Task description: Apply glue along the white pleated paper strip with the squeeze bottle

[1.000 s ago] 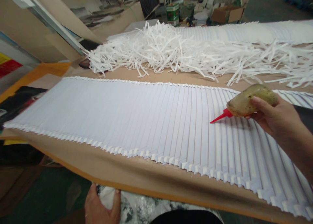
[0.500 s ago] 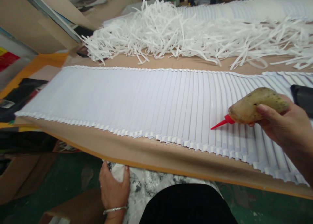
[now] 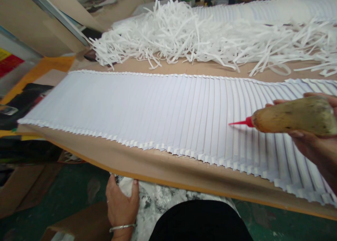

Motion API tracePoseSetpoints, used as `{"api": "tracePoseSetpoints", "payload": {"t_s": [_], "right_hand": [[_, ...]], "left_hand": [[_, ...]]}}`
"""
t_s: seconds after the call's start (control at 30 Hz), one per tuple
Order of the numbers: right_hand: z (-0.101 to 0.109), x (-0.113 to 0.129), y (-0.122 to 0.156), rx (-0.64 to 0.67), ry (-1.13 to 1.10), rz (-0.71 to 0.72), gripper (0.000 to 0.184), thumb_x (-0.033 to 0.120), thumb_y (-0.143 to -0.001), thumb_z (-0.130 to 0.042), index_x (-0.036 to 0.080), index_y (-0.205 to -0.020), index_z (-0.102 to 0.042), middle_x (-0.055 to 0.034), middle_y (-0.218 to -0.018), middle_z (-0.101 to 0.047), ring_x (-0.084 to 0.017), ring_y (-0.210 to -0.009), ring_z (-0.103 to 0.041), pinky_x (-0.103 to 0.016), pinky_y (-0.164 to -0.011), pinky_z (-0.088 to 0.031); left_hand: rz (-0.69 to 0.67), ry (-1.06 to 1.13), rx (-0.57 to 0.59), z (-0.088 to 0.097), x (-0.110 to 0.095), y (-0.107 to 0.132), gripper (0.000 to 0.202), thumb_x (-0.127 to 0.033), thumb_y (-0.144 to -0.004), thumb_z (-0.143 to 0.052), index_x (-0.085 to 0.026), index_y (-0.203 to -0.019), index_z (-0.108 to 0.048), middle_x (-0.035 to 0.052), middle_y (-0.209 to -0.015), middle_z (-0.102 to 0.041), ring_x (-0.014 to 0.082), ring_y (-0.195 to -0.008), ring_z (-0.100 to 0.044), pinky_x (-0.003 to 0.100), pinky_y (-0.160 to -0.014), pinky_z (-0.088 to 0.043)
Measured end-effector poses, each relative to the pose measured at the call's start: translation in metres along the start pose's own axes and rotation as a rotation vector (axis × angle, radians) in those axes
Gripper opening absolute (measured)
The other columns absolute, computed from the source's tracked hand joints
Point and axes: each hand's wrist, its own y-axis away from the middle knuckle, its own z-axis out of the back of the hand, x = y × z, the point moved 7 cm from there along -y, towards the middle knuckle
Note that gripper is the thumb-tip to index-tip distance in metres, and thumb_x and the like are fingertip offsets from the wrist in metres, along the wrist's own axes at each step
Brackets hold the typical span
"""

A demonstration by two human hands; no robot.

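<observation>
Right hand (image 3: 316, 139) clasped around grimy squeeze bottle (image 3: 292, 115), red nozzle (image 3: 240, 123) over overlapping white paper sheets (image 3: 147, 111); left hand (image 3: 121, 202) resting flat on patterned cloth (image 3: 158, 202).

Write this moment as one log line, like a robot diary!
right hand: holds glue bottle | red nozzle: over fanned white sheets | left hand: on patterned cloth

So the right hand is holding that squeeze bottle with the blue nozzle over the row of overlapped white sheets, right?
Not quite: the nozzle is red, not blue. The head view shows the right hand holding the squeeze bottle over the row of overlapped white sheets.
</observation>
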Motion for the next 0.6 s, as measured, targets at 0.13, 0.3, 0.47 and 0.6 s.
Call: {"api": "tracePoseSetpoints", "payload": {"t_s": [0.13, 0.3, 0.47, 0.6], "right_hand": [[0.001, 0.003, -0.05, -0.126, -0.172, 0.134, 0.075, 0.024, -0.05, -0.101, 0.041, -0.115, -0.069, 0.0004, -0.137, -0.067, -0.031, -0.131, -0.065, -0.054, -0.096, -0.063], [0.006, -0.046, -0.13, -0.248, -0.414, -0.082, 0.039, 0.018, -0.066, -0.088, 0.026, -0.096, -0.065, -0.0001, -0.109, -0.072, -0.023, -0.106, -0.073, -0.04, -0.081, -0.067], [0.0, -0.081, -0.186, -0.293, -0.43, -0.194, 0.027, 0.014, -0.076, -0.08, 0.025, -0.096, -0.066, -0.0013, -0.119, -0.072, -0.021, -0.113, -0.071, -0.037, -0.087, -0.064], [-0.01, -0.099, -0.206, -0.269, -0.367, -0.258, 0.025, 0.018, -0.079, -0.079, 0.025, -0.1, -0.068, -0.0026, -0.119, -0.073, -0.021, -0.113, -0.071, -0.031, -0.079, -0.064]], "left_hand": [[0.031, -0.029, 0.018, -0.001, 0.002, 0.0, 0.104, -0.069, -0.094, -0.044, 0.012, -0.158, -0.033, 0.0385, -0.155, -0.045, 0.049, -0.151, -0.041, 0.063, -0.125, -0.035], [0.085, -0.043, 0.048, -0.004, 0.012, -0.001, 0.105, -0.073, -0.093, -0.04, 0.008, -0.159, -0.033, 0.0359, -0.155, -0.046, 0.0488, -0.148, -0.045, 0.062, -0.124, -0.037], [0.115, -0.054, 0.063, -0.006, 0.02, -0.002, 0.107, -0.077, -0.091, -0.039, 0.007, -0.158, -0.036, 0.0363, -0.152, -0.049, 0.0505, -0.144, -0.049, 0.064, -0.121, -0.04], [0.102, -0.06, 0.046, -0.006, 0.021, -0.002, 0.107, -0.077, -0.09, -0.038, 0.006, -0.158, -0.036, 0.0355, -0.151, -0.05, 0.0504, -0.144, -0.048, 0.064, -0.121, -0.039]]}}
